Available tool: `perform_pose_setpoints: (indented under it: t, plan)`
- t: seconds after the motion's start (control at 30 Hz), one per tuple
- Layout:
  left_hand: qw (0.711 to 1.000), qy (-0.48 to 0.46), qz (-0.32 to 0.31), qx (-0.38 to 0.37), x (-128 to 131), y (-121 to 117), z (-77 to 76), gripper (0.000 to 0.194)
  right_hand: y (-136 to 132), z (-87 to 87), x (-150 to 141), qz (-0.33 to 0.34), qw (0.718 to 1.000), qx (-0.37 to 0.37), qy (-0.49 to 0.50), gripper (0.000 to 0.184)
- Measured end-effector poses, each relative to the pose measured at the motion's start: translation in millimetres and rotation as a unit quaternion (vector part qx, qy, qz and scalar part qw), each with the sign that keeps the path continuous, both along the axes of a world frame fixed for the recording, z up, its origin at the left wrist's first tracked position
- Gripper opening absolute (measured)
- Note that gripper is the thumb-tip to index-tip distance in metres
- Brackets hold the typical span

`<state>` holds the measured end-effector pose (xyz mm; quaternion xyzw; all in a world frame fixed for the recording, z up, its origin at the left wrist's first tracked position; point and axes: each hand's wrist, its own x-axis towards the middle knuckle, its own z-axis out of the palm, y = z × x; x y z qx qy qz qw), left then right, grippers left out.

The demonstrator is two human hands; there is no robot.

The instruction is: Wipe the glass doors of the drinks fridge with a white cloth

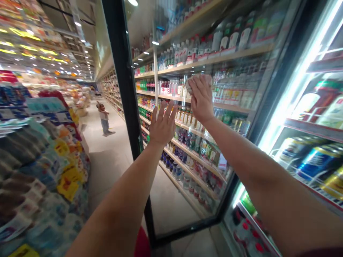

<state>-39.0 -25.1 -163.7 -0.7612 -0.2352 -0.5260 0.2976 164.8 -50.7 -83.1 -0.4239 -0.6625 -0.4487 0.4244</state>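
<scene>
A glass fridge door (187, 207) with a black frame stands swung open in front of me. Against its pane my right hand (201, 98) presses a light-coloured cloth (205, 79), fingers bent over it; part of the cloth is hidden under the palm. Lower and to the left, my left hand (163, 123) rests flat on or just at the glass, fingers spread, holding nothing. Shelves of bottles (187, 117) show through or in the pane behind both hands.
To the right is the lit fridge with cans (318, 160) and bottles (327, 96) on racks. Stacked packaged goods (64, 153) line the left. Down the aisle floor (107, 167) a person (103, 118) stands. The door's black edge (122, 78) juts into the aisle.
</scene>
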Motion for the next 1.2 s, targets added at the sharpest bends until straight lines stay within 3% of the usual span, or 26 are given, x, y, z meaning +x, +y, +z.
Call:
perform_pose_setpoints:
  t: [0.17, 0.27, 0.33, 0.4, 0.5, 0.6, 0.7, 0.8, 0.9, 1.03, 1.2]
  plan:
    - [1.0, 0.002, -0.019, -0.005, 0, -1, -0.2, 0.069, -1, -11.8, -2, -0.012, 1.0, -0.006, 0.009, 0.061]
    - [1.0, 0.001, -0.021, -0.017, -1, -4, 0.5, 0.068, 2, 15.5, 8, -0.013, 1.0, -0.011, -0.007, 0.061]
    - [0.999, 0.002, -0.021, -0.028, -1, -5, 0.8, 0.066, 9, 38.7, 14, -0.029, 0.999, 0.01, 0.008, 0.06]
    - [0.999, 0.006, -0.018, -0.027, -1, -5, 0.6, 0.064, 16, 50.7, 13, -0.039, 0.998, 0.044, 0.039, 0.061]
    - [1.0, 0.01, -0.004, 0.005, -1, -4, -0.3, 0.064, 19, 43.5, 4, -0.024, 0.996, 0.067, 0.056, 0.062]
    - [1.0, 0.007, 0.004, 0.024, -2, -2, -1.1, 0.066, 11, 40.2, -3, -0.013, 0.999, 0.038, 0.022, 0.061]
    - [1.0, 0.006, 0.0, 0.013, -2, 1, -1.3, 0.069, 6, 66.7, 3, -0.019, 1.0, 0.01, -0.013, 0.059]
    - [1.0, 0.008, -0.002, 0.002, -2, 3, -1.1, 0.068, 14, 95.1, 14, -0.025, 0.999, 0.032, 0.031, 0.058]
    - [1.0, 0.006, 0.0, -0.005, -1, 5, -0.7, 0.067, 25, 92.4, 19, -0.013, 0.996, 0.061, 0.068, 0.057]
    - [1.0, 0.008, 0.002, -0.006, -1, 7, -0.7, 0.065, 25, 75.9, 17, 0.003, 0.998, 0.05, 0.023, 0.057]
    - [0.999, 0.013, 0.035, 0.031, -1, 11, -1.0, 0.065, 13, 108.5, 23, -0.031, 0.998, 0.053, 0.0, 0.051]
